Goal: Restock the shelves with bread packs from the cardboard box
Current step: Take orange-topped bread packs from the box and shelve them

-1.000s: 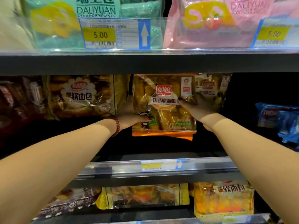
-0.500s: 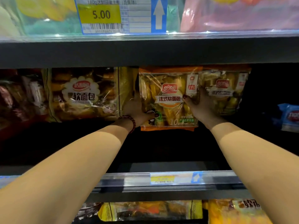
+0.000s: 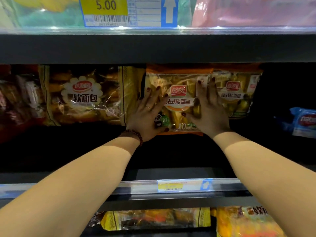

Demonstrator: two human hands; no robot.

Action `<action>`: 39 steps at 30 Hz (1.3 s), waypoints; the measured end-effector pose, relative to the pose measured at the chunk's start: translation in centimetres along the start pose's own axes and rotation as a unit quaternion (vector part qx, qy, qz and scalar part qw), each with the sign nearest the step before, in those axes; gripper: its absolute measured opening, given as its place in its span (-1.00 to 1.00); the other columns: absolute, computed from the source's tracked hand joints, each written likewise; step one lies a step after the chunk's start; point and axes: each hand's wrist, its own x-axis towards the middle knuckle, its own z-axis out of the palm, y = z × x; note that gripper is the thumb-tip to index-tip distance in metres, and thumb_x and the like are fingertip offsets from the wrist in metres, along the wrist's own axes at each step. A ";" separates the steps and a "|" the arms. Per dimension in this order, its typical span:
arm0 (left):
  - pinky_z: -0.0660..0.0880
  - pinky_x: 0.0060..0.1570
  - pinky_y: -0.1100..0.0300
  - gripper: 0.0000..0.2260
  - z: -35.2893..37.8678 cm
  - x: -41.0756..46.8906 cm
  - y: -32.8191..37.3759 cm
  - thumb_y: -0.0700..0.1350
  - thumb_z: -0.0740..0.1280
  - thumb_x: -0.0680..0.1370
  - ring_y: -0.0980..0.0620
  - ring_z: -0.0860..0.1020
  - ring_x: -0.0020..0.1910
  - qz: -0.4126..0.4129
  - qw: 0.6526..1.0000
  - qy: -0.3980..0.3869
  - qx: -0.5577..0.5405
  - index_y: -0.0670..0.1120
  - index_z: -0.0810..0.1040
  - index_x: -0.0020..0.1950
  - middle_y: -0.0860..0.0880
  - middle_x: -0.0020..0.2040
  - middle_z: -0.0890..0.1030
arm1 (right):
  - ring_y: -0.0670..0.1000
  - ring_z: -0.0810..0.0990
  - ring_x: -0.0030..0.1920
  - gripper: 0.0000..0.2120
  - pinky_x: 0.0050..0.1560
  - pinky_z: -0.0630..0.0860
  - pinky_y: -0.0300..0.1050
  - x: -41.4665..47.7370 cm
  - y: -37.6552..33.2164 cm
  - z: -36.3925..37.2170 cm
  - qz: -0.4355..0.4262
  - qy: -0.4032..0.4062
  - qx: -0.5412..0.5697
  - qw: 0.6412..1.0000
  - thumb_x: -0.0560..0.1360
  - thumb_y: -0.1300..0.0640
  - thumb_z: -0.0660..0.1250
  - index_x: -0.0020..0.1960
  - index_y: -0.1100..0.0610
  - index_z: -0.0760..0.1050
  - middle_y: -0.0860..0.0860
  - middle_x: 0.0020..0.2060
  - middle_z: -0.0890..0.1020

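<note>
**Orange-edged bread pack pressed flat into the middle shelf**

Orange plastic film, clear window, rolls visible inside: that's the bread pack we're seating on the middle shelf, standing upright at the back, label facing us. Our left hand lies spread, palm flat on the pack's lower-left face, not curled round anything. Our right hand is likewise splayed flat on the right half, fingertips reaching up near the top seam. Neither hand grips; both push. We judge the flat palms are there to press the pack back and square it up without crushing the rolls.

Pack sits between a yellow-trimmed bread bag on its left and a matching orange pack on its right, whose left edge it overlaps. Long axis runs about vertical, top seam up under the upper shelf, text upright. Cardboard box not in view. Price tag above reads 5.00.
</note>
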 end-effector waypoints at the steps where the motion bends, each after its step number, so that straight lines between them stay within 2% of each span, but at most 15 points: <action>1: -0.27 0.37 0.06 -0.10 0.0 0.0 0.0 0.21 0.41 0.40 0.01 -0.26 0.53 -0.002 1.000 -0.007 -0.002 0.17 -0.12 0.54 0.08 0.56 -0.21 | 0.21 -0.09 0.54 -0.04 0.31 0.33 0.27 -0.1 -0.1 -0.1 0.004 -0.006 -0.003 1.000 0.43 -0.24 0.34 0.56 -0.08 -0.23 0.06 0.55 -0.27; 3: -0.25 0.38 0.07 -0.11 -0.3 0.1 0.0 0.20 0.41 0.40 0.01 -0.25 0.53 -0.002 1.000 -0.006 -0.003 0.16 -0.09 0.55 0.07 0.57 -0.20 | 0.20 -0.07 0.54 -0.07 0.31 0.35 0.24 -0.1 -0.3 -0.4 0.008 -0.015 -0.013 1.000 0.45 -0.23 0.33 0.56 -0.07 -0.22 0.06 0.55 -0.24; 8: -0.08 0.49 -0.02 -0.22 -2.9 -0.3 0.7 0.11 0.41 0.43 -0.05 -0.11 0.54 -0.016 0.999 -0.033 0.017 0.14 0.06 0.54 0.06 0.57 -0.06 | 0.12 -0.10 0.56 -0.16 0.44 0.18 0.18 -0.5 -0.7 -3.4 0.017 -0.054 -0.039 0.998 0.50 -0.22 0.25 0.55 -0.12 -0.22 0.04 0.57 -0.17; 11: 0.00 0.48 -0.03 -0.27 -5.4 -1.0 1.5 0.08 0.42 0.42 -0.12 0.01 0.52 -0.048 0.997 -0.052 0.033 0.14 0.14 0.51 0.05 0.56 0.04 | 0.14 -0.02 0.55 -0.24 0.46 0.12 0.11 -1.4 -1.6 -6.1 0.024 -0.056 -0.063 0.996 0.54 -0.18 0.21 0.56 -0.09 -0.15 0.07 0.57 -0.05; 13: 0.14 0.44 -0.09 -0.31 -7.4 -2.0 2.5 0.06 0.43 0.41 -0.13 0.07 0.50 -0.069 0.994 -0.061 0.059 0.13 0.20 0.48 0.05 0.54 0.10 | 0.16 0.08 0.52 -0.29 0.45 0.15 0.10 -2.6 -2.6 -8.4 0.030 -0.056 -0.070 0.996 0.54 -0.17 0.21 0.56 -0.03 -0.04 0.09 0.55 0.09; 16: 0.28 0.36 -0.13 -0.39 -10.2 -4.2 4.3 0.05 0.42 0.43 -0.12 0.16 0.46 -0.118 0.989 -0.082 0.019 0.13 0.27 0.44 0.03 0.50 0.19 | 0.20 0.30 0.40 -0.42 0.31 0.31 0.06 -5.8 -4.0 -11.7 0.024 -0.085 -0.098 0.991 0.56 -0.13 0.19 0.50 0.06 0.14 0.16 0.40 0.34; 19: 0.38 0.26 -0.01 -0.49 -12.5 -7.7 6.2 0.05 0.34 0.48 -0.14 0.37 0.32 -0.133 0.988 -0.075 -0.031 0.05 0.34 0.41 -0.09 0.35 0.41 | 0.22 0.49 0.16 -0.54 0.14 0.40 0.07 -10.1 -5.5 -14.0 -0.037 -0.040 -0.125 0.991 0.56 -0.11 0.22 0.33 0.16 0.37 0.17 0.14 0.55; 23: 0.40 0.21 -0.01 -0.58 -14.2 -13.7 8.6 0.06 0.35 0.48 -0.10 0.42 0.24 -0.052 0.999 -0.015 -0.003 -0.02 0.45 0.31 -0.06 0.26 0.49 | 0.14 0.50 0.17 -0.53 0.15 0.42 0.03 -16.7 -7.1 -14.0 -0.081 -0.029 -0.071 0.994 0.53 -0.10 0.27 0.35 0.12 0.40 0.08 0.20 0.54; 27: 0.40 0.19 -0.02 -0.59 -14.3 -20.6 10.3 0.02 0.35 0.49 -0.11 0.42 0.23 -0.036 0.998 -0.041 -0.027 -0.05 0.47 0.31 -0.06 0.23 0.51 | 0.16 0.50 0.14 -0.59 0.11 0.42 0.06 -24.6 -8.7 -12.7 -0.079 -0.070 -0.035 0.994 0.53 -0.04 0.29 0.30 0.14 0.44 0.09 0.12 0.56; 31: 0.36 0.17 0.00 -0.62 -12.6 -28.4 10.4 -0.01 0.36 0.48 -0.12 0.43 0.20 -0.078 0.993 -0.072 -0.044 -0.07 0.49 0.27 -0.08 0.19 0.53 | 0.15 0.49 0.16 -0.60 0.13 0.41 0.04 -32.5 -10.0 -10.7 -0.085 -0.128 0.000 0.988 0.51 -0.01 0.33 0.28 0.14 0.46 0.07 0.15 0.56; 34: 0.38 0.14 -0.02 -0.61 -10.5 -34.1 10.3 -0.01 0.37 0.47 -0.14 0.43 0.19 -0.118 0.983 -0.127 -0.056 -0.08 0.50 0.27 -0.10 0.20 0.53 | 0.16 0.50 0.11 -0.63 0.09 0.41 0.04 -37.4 -10.6 -8.6 -0.088 -0.190 -0.003 0.978 0.48 0.00 0.34 0.22 0.15 0.49 0.08 0.09 0.57; 39: 0.38 0.13 0.03 -0.58 -6.5 -41.5 10.7 0.03 0.35 0.47 -0.12 0.41 0.22 -0.170 0.958 -0.227 -0.050 -0.03 0.46 0.30 -0.07 0.23 0.51 | 0.14 0.46 0.18 -0.64 0.14 0.38 0.02 -43.9 -10.4 -5.8 -0.032 -0.279 -0.011 0.960 0.51 -0.02 0.29 0.24 0.12 0.46 0.07 0.14 0.53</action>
